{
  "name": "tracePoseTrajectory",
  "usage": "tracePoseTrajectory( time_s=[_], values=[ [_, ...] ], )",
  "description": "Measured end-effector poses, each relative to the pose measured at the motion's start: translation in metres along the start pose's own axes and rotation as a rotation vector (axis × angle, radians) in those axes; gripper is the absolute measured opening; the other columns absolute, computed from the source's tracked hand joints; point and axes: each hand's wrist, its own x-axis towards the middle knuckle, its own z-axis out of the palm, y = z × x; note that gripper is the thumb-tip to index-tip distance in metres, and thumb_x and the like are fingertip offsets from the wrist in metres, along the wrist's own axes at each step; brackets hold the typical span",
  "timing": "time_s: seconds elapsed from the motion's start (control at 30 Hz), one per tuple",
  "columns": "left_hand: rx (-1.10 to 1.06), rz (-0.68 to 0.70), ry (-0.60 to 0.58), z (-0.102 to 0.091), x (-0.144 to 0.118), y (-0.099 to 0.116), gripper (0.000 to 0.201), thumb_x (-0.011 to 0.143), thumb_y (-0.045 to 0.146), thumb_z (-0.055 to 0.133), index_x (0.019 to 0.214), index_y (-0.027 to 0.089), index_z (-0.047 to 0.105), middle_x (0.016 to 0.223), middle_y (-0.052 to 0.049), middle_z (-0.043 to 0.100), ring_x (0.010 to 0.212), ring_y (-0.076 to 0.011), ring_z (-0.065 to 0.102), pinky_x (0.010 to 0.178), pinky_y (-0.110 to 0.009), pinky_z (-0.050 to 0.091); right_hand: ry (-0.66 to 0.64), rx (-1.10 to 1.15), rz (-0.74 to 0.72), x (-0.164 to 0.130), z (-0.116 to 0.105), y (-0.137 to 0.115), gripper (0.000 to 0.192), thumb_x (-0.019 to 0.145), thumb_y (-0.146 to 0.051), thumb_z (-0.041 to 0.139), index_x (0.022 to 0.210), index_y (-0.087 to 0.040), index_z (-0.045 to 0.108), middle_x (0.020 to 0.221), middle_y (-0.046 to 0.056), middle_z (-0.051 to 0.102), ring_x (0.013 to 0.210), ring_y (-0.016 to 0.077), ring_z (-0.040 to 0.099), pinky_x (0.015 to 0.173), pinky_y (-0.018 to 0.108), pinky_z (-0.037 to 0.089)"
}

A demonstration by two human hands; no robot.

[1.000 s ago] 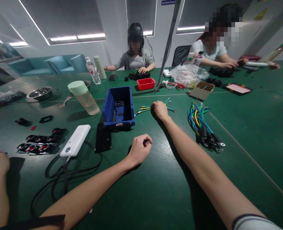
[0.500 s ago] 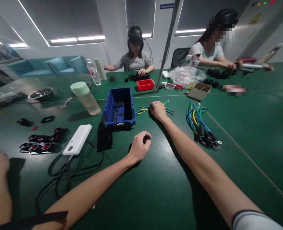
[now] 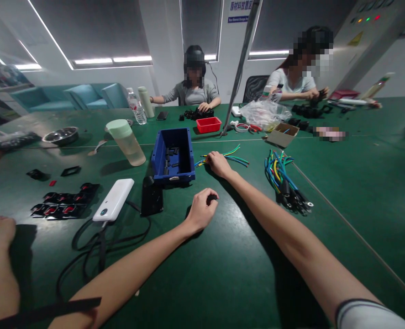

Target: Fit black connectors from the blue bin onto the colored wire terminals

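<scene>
Right hand reaches out, fingers closed on loose wires beside blue bin. Left hand curled, pinching small black part, steadied on table.

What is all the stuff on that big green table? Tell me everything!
Table: one, green, underneath everything.
Bin: one, blue, centre, small black parts inside.
Loose wires: few, yellow, green, blue, right of bin.
Wire bundle: one, mixed colours, further right.
Red tray: one, beyond bin.
Cup: one, pale green lid, left of bin.
Power bank: one, white, front left.
Co-workers: two, far side.
Left hand: pinching small black piece.
Right hand: on loose wires.
</scene>
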Motion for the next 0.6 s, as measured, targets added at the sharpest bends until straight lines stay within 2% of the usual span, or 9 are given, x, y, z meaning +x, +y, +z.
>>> tracePoseTrajectory(
  time_s=[0.1,0.2,0.27,0.43,0.6],
  values=[
    [-0.004,0.001,0.003,0.001,0.000,-0.001,0.016,0.072,0.007,0.046,0.077,0.016,0.057,0.075,-0.001,0.058,0.070,-0.0138,0.052,0.066,-0.025,0.039,0.025,0.028,-0.007,-0.002,-0.002,0.000,0.020,0.089,-0.015,0.041,0.101,-0.015,0.057,0.096,0.010,0.063,0.090,0.0207,0.054,0.078,0.029,0.039],
    [-0.010,-0.005,0.007,0.001,0.000,-0.001,0.016,0.073,0.007,0.046,0.078,0.016,0.058,0.076,-0.001,0.058,0.069,-0.0136,0.052,0.066,-0.025,0.039,0.143,0.210,-0.026,0.005,-0.013,0.000,0.024,0.093,-0.022,0.033,0.108,-0.016,0.051,0.091,0.007,0.064,0.082,0.0179,0.057,0.075,0.028,0.041],
    [-0.013,-0.011,0.009,0.001,0.000,-0.001,0.017,0.074,0.007,0.045,0.079,0.017,0.058,0.075,-0.001,0.058,0.068,-0.0131,0.051,0.066,-0.024,0.039,0.255,0.359,-0.030,0.017,-0.026,0.001,0.025,0.094,-0.025,0.030,0.110,-0.017,0.048,0.087,0.004,0.064,0.077,0.0158,0.058,0.073,0.027,0.043],
    [-0.018,-0.052,0.003,0.001,0.000,0.000,0.015,0.079,0.011,0.044,0.078,0.016,0.058,0.068,0.001,0.055,0.062,-0.0122,0.048,0.061,-0.024,0.037,0.482,0.445,0.020,0.052,-0.067,0.006,0.025,0.096,-0.031,0.029,0.114,-0.019,0.043,0.075,-0.001,0.057,0.066,0.0130,0.054,0.069,0.028,0.046],
    [-0.029,-0.058,-0.007,-0.001,-0.001,0.002,0.013,0.081,0.015,0.045,0.076,0.016,0.057,0.063,0.002,0.051,0.058,-0.0116,0.045,0.059,-0.023,0.034,0.621,0.586,0.037,0.064,-0.085,0.013,0.033,0.097,-0.045,0.026,0.114,-0.020,0.041,0.069,-0.001,0.054,0.054,0.0123,0.051,0.055,0.029,0.047]
  ],
)
